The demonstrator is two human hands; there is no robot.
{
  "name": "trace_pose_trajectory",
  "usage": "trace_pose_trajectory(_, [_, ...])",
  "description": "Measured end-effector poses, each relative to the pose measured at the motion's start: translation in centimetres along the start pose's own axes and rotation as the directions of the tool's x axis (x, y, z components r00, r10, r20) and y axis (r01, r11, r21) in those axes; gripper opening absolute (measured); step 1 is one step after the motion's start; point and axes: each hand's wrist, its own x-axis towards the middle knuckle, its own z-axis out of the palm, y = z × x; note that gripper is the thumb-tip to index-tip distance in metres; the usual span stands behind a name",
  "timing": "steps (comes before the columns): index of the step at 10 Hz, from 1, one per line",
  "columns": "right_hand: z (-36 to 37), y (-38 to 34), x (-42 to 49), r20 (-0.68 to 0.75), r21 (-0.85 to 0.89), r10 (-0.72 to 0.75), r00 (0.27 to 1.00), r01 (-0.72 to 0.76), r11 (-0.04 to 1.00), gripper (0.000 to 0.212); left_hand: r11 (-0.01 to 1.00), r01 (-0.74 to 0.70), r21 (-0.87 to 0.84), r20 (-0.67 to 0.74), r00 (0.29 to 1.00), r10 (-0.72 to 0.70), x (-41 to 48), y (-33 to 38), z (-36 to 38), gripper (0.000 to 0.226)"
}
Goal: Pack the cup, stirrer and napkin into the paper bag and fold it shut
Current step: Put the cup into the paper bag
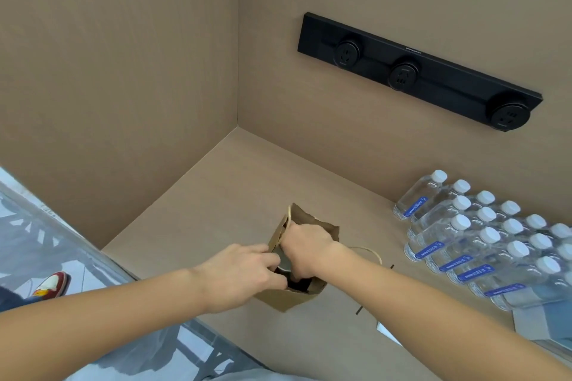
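Paper bag (288, 297), one in number, stood upright on the tabletop (216, 195) near the front edge, mouth open upward. Both hands met at that mouth. The left hand (244, 272) had its fingers curled over the near-left rim, pinching the paper and holding the opening apart. The right hand (305, 249) reached down into the bag from the far-right side, fingers closed around a dark object inside; this appeared to be the cup (286, 263), though only a part of its rim showed. The cup thus lay directly beneath the right hand, its long axis roughly vertical, and the right hand was the nearer of the two.

One thin dark stick, judged to be the stirrer (374, 289), lay on the tabletop right of the bag, pointing from near-left to far-right, closer to the right arm. One white corner, possibly the napkin (385, 329), showed beneath the right forearm; this could not be confirmed. One bag handle (368, 252) looped out to the right.

Bottled water (483, 241) stood in a wrapped pack at far right, some twenty caps visible. One black socket strip (418, 71) carried three outlets.
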Motion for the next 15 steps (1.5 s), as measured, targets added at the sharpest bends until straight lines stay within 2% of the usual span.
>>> trace_pose_trajectory(1, [0.8, 0.0, 1.0, 0.116, -0.026, -0.016, 0.993, 0.019, 0.999, 0.040, 0.999, 0.024, 0.039, 0.022, 0.999, -0.025, 0.0, -1.1, 0.0, 0.038])
trace_pose_trajectory(2, [1.2, -1.0, 1.8, 0.234, -0.066, -0.037, 0.972, 0.054, 0.996, 0.028, 0.995, 0.066, 0.068, 0.076, 0.995, -0.071, 0.3, -2.3, -0.4, 0.039])
trace_pose_trajectory(3, [1.2, -2.1, 2.5, 0.332, -0.085, -0.108, 0.937, 0.143, 0.986, 0.017, 0.996, 0.019, 0.091, 0.036, 0.999, -0.023, 0.2, -3.1, -0.4, 0.039])
trace_pose_trajectory(4, [0.8, -2.6, 2.9, 0.311, 0.011, -0.159, 0.937, 0.164, 0.986, 0.010, 0.995, 0.011, 0.104, 0.060, 0.998, -0.017, 0.6, -3.2, -0.4, 0.042])
trace_pose_trajectory(5, [1.3, -2.7, 3.0, 0.224, 0.025, -0.207, 0.952, 0.207, 0.978, 0.019, 0.996, 0.012, 0.091, 0.094, 0.995, -0.021, 1.0, -3.0, -0.5, 0.039])
trace_pose_trajectory(6, [0.0, -2.4, 2.1, 0.189, -0.013, -0.291, 0.938, 0.299, 0.954, 0.034, 0.997, 0.011, 0.077, 0.083, 0.996, -0.017, 0.9, -2.9, -0.3, 0.035])
trace_pose_trajectory(7, [1.3, -2.6, 3.6, 0.210, 0.000, -0.262, 0.942, 0.268, 0.963, 0.027, 0.998, 0.024, 0.051, 0.058, 0.998, -0.027, 0.6, -2.9, -0.1, 0.034])
trace_pose_trajectory(8, [2.1, -3.0, 4.0, 0.224, 0.088, -0.154, 0.962, 0.137, 0.987, 0.016, 0.999, 0.027, 0.036, -0.004, 1.000, -0.027, 0.2, -3.1, 0.3, 0.035])
trace_pose_trajectory(9, [1.6, -3.2, 3.0, 0.366, 0.127, -0.129, 0.922, 0.088, 0.988, 0.011, 1.000, 0.009, 0.004, -0.058, 0.998, -0.009, -0.2, -3.7, 0.3, 0.037])
trace_pose_trajectory(10, [0.7, -2.2, 2.1, 0.368, 0.093, -0.098, 0.924, 0.068, 0.993, 0.015, 0.999, -0.022, -0.045, -0.181, 0.983, 0.014, 0.3, -5.0, 0.2, 0.036])
trace_pose_trajectory(11, [-0.7, -0.8, 0.6, 0.384, 0.146, -0.070, 0.921, 0.014, 0.989, 0.015, 0.999, -0.026, -0.046, -0.239, 0.971, 0.014, 1.7, -6.0, 0.1, 0.034])
trace_pose_trajectory(12, [-2.6, 0.2, -1.7, 0.299, 0.251, -0.064, 0.952, -0.014, 0.968, 0.018, 0.993, -0.062, -0.100, -0.341, 0.940, 0.024, 2.8, -6.7, -0.3, 0.038])
trace_pose_trajectory(13, [-3.4, 1.3, -4.7, 0.090, 0.478, -0.044, 0.995, -0.004, 0.878, 0.024, 0.942, -0.093, -0.322, -0.494, 0.866, -0.083, 3.3, -6.3, -0.5, 0.044])
trace_pose_trajectory(14, [-3.0, 3.1, -8.5, -0.168, 0.728, 0.088, 0.982, 0.063, 0.683, 0.020, 0.752, -0.115, -0.649, -0.523, 0.785, -0.331, 3.2, -5.5, 0.1, 0.047])
trace_pose_trajectory(15, [-0.8, 5.6, -11.4, -0.218, 0.941, 0.363, 0.906, 0.096, 0.325, 0.021, 0.402, -0.098, -0.910, -0.368, 0.635, -0.679, 3.1, -5.9, 2.5, 0.043])
